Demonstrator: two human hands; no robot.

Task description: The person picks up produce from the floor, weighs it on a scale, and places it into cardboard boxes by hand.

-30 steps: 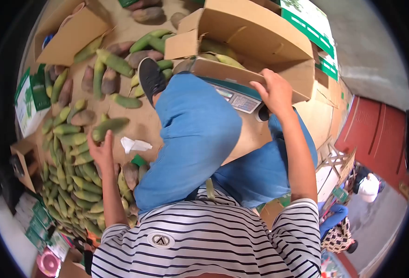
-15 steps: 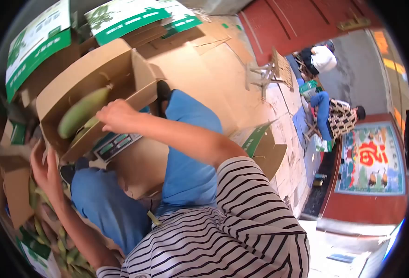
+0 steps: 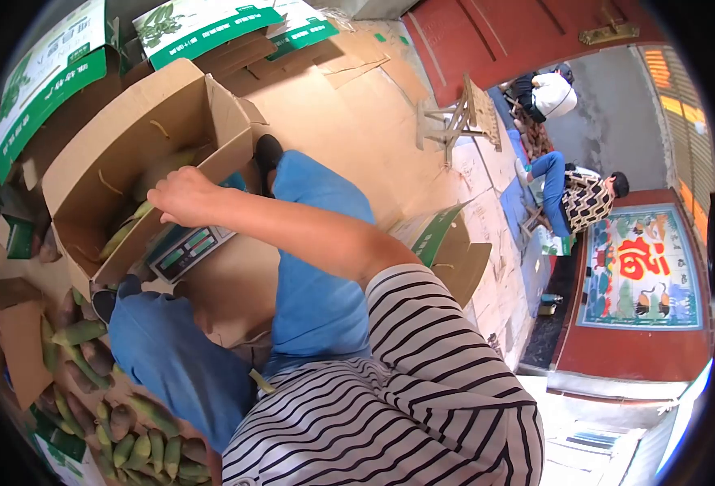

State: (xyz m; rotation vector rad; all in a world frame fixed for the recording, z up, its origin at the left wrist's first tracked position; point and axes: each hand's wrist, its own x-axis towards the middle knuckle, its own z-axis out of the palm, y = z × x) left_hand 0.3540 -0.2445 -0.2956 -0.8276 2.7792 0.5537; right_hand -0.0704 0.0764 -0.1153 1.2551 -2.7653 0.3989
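Observation:
My right hand (image 3: 183, 197) is at the near rim of an open brown cardboard box (image 3: 118, 138), its fingers curled closed. What they hold, if anything, is hidden from me. Inside the box, a large blurred pale-green vegetable (image 3: 163, 168) lies just beyond the hand. Thinner green vegetables (image 3: 118, 240) lie lower in the box. A scale with green display windows (image 3: 187, 253) shows at the box's near side, partly covered by it. My left hand is out of view.
Long green and brownish vegetables (image 3: 143, 449) are heaped at lower left, near a small carton (image 3: 25, 348). Printed green-and-white cartons (image 3: 211, 32) stand behind the box. An open carton (image 3: 463, 259) and a wooden stool (image 3: 479, 113) are to the right. Two people (image 3: 588, 198) sit farther off.
My left hand has left the view from beside the box. The large vegetable lies lower in the box, partly behind my right hand. The view has shifted slightly.

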